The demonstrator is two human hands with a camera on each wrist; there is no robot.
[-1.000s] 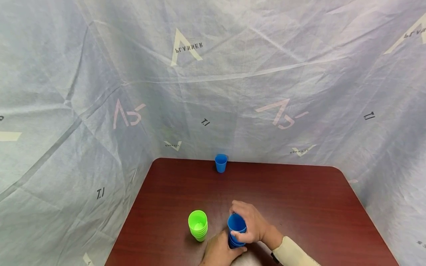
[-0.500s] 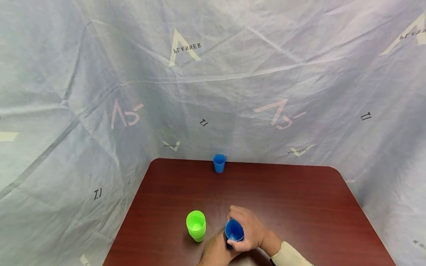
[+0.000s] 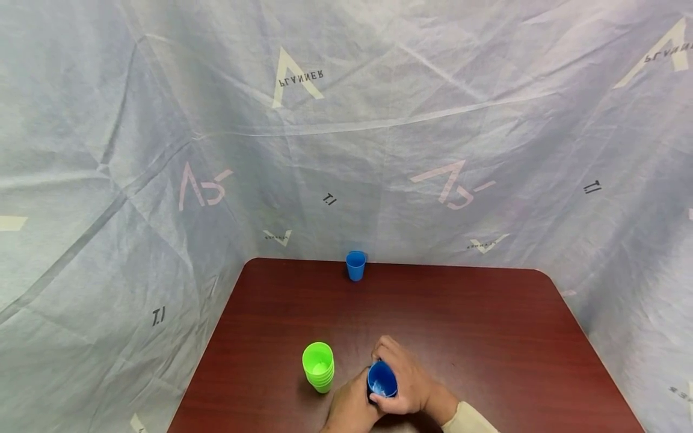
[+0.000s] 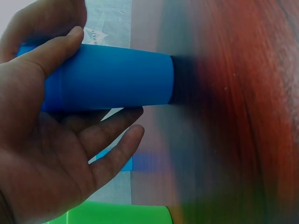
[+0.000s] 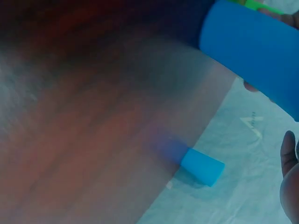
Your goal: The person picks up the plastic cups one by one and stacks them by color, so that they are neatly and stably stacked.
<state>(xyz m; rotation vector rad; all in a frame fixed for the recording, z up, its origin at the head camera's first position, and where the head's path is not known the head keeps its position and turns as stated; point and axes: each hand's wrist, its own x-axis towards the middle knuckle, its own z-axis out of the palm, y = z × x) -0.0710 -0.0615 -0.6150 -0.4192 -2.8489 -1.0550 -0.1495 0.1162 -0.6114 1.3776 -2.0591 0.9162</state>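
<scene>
Near the front of the table, both hands hold a blue cup stack [image 3: 382, 380]. My left hand [image 3: 351, 402] grips it from the left and low down. In the left wrist view, the thumb and fingers lie around the blue cup stack [image 4: 117, 77], with two fingers extended away. My right hand [image 3: 408, 380] grips the top by the rim from the right, fingers on the far side and thumb on the near side. The hands cover most of the cup walls. The smooth base [image 5: 233, 37] of the stack shows in the right wrist view.
A stack of several green cups [image 3: 318, 368] stands upright just left of the hands. A single blue cup [image 3: 355, 266] stands at the far edge of the brown table [image 3: 449, 313]. Grey printed fabric [image 3: 379, 150] hangs behind and at both sides.
The right hand has moved down, lowering the upper blue cup into the stack in the left hand. Rims that showed below it are now hidden. The green cups and far blue cup stay put.
</scene>
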